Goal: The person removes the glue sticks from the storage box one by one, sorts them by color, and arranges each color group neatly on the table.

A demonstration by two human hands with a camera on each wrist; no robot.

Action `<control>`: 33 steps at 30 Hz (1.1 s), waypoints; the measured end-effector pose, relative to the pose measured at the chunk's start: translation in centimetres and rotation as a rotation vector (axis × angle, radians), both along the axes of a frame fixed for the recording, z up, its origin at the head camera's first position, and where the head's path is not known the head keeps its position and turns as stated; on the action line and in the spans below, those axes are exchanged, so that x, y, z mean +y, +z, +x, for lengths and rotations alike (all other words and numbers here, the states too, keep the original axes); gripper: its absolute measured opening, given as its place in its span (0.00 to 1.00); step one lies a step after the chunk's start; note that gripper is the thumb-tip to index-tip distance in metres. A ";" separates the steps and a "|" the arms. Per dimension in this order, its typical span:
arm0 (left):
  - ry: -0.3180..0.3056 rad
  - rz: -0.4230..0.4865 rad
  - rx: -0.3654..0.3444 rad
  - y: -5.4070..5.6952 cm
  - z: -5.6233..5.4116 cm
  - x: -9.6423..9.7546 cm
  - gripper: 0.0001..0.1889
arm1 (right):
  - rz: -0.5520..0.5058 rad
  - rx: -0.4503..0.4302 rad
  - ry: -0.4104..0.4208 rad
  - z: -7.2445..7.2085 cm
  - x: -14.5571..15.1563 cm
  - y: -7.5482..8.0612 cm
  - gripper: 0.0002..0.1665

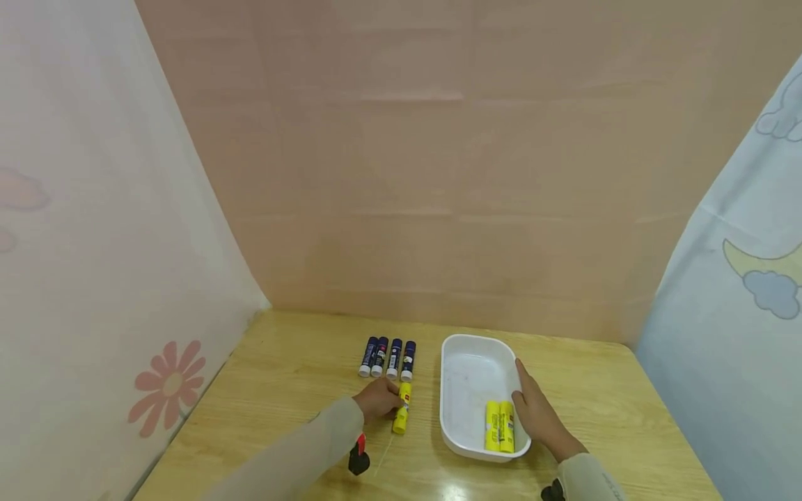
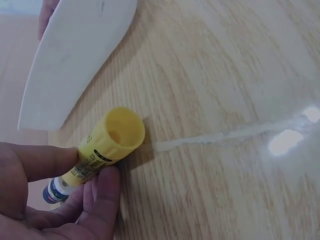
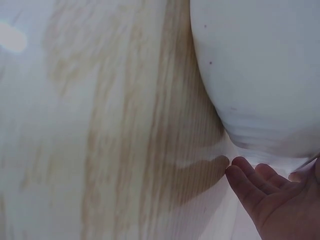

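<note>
Landmark: one white tray (image 1: 466, 390), oblong, raised walls, on the wooden tabletop (image 1: 282, 390).

Item 1. Yellow glue stick (image 1: 403, 409), one, left of the tray and apart from it. Hollow end nearest the person; whether any part is off the wood cannot be told.

Item 2. Left hand (image 1: 377, 401), left of the tray. Grip: clamped on the yellow glue stick, thumb to one side of the barrel, fingers to the other. Judged sound; best held near mid-barrel, pressure light and even, lest the round tube roll.

Item 3. Right hand (image 1: 544, 417), at the tray's right wall. Grip: clasped on that side, thumb over the rim, fingers fairly straight outside. Enough, probably, to steady it; pressing down on the rim could tip it.

Item 4. Dark-blue glue sticks (image 1: 394, 358), four, in a row left of the tray, white ends nearest the person. The rightmost is close beyond item 1: draw the yellow barrel away from it to avoid a knock.

Item 5. Yellow pair (image 1: 493, 426), side by side inside the tray, near-right corner. Leftward floor is the roomier part.
</note>
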State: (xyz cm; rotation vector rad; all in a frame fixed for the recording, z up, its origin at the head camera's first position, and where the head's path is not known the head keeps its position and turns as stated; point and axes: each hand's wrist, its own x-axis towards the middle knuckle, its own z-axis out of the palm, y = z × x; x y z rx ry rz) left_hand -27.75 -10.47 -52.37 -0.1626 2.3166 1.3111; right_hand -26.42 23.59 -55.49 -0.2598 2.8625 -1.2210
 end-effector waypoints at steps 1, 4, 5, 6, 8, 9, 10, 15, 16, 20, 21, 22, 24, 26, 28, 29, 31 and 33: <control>-0.003 -0.008 0.012 0.0 0.0 0.0 0.11 | 0.001 0.002 0.002 0.0 0.0 0.0 0.38; -0.009 -0.029 0.035 0.0 0.1 0.1 0.11 | -0.005 -0.004 0.005 0.0 0.0 0.0 0.38; -0.009 -0.031 0.040 -0.1 0.1 0.1 0.11 | -0.006 -0.007 0.004 -0.1 0.0 0.0 0.38; -0.008 -0.033 0.043 -0.1 0.2 0.1 0.11 | -0.008 -0.012 0.002 -0.1 0.0 0.0 0.38; -0.006 -0.039 0.047 -0.2 0.2 0.0 0.11 | -0.008 -0.020 -0.002 -0.1 -0.1 0.0 0.38; -0.005 -0.041 0.049 -0.2 0.2 0.1 0.11 | -0.007 -0.024 -0.004 -0.1 -0.1 0.0 0.38; -0.004 -0.042 0.049 -0.2 0.2 0.1 0.11 | -0.007 -0.027 -0.006 -0.1 -0.1 0.0 0.38; 0.000 -0.068 0.049 -0.1 0.2 0.3 0.11 | -0.005 -0.031 -0.007 0.0 -0.1 0.3 0.38; 0.001 -0.073 0.051 0.0 0.2 0.4 0.11 | -0.007 -0.031 -0.006 0.1 -0.1 0.4 0.38; -0.004 -0.093 0.063 0.0 0.2 0.5 0.11 | -0.007 -0.042 -0.009 0.1 -0.1 0.4 0.38; -0.006 -0.097 0.070 -0.1 0.2 0.5 0.11 | -0.007 -0.045 -0.009 0.1 -0.1 0.4 0.38; -0.007 -0.098 0.072 -0.1 0.2 0.4 0.12 | -0.007 -0.048 -0.009 0.1 -0.1 0.4 0.38; -0.009 -0.105 0.076 -0.1 0.3 0.4 0.13 | -0.003 -0.049 -0.009 0.1 -0.1 0.4 0.38; -0.009 -0.115 0.078 -0.1 0.2 0.2 0.14 | 0.000 -0.047 -0.010 0.1 -0.1 0.4 0.38; -0.007 -0.127 0.080 -0.1 0.2 0.0 0.15 | 0.003 -0.042 -0.009 0.0 -0.2 0.3 0.38; -0.009 -0.137 0.085 0.0 0.1 -0.1 0.16 | 0.004 -0.038 -0.010 0.0 -0.2 0.3 0.38; -0.005 -0.151 0.090 0.2 0.1 -0.3 0.17 | 0.004 -0.034 -0.010 -0.1 -0.3 0.3 0.38; -0.005 -0.168 0.091 0.4 0.1 -0.6 0.18 | 0.003 -0.032 -0.008 -0.2 -0.3 0.2 0.38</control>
